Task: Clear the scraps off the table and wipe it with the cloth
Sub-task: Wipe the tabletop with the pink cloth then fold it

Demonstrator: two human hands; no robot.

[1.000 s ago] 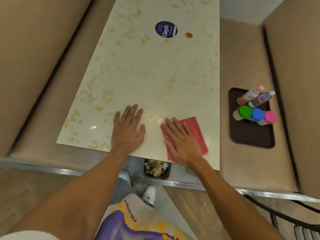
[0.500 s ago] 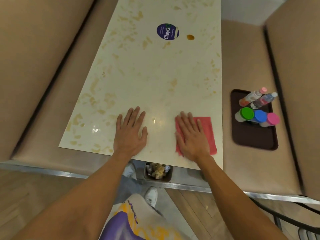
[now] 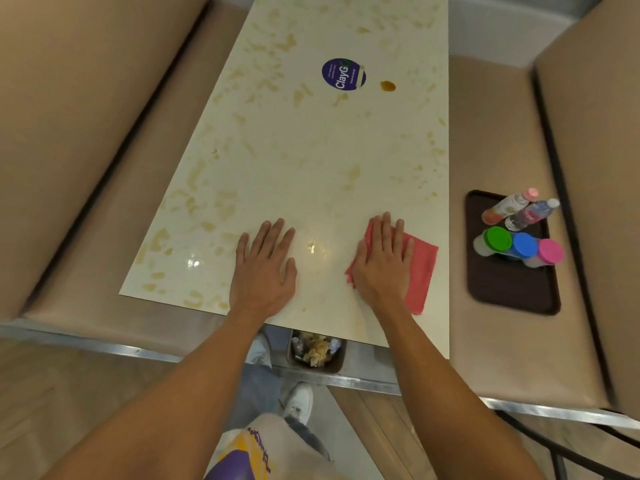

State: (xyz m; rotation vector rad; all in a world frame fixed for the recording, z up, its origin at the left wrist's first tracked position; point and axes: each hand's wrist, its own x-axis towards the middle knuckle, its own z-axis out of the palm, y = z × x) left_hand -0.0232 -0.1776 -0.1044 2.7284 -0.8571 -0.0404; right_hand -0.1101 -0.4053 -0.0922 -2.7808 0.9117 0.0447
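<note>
A long cream table (image 3: 311, 161) with tan speckles runs away from me. My right hand (image 3: 382, 265) lies flat with straight fingers on a red cloth (image 3: 420, 268) near the table's front right edge. My left hand (image 3: 265, 268) rests flat on the bare tabletop, to the left of the cloth. Far up the table sit a round blue sticker (image 3: 343, 73) and a small brown spot (image 3: 388, 86). Below the front edge a small bin (image 3: 317, 351) holds crumpled scraps.
On the right bench a dark tray (image 3: 512, 289) carries two bottles (image 3: 519, 209) and three containers with green, blue and pink lids (image 3: 521, 245). Padded tan benches (image 3: 86, 133) flank the table on both sides. A metal rail (image 3: 367, 382) runs along the front.
My right hand has slid the red cloth to the right and slightly away from me along the front of the table. My left hand has stayed flat in about the same place.
</note>
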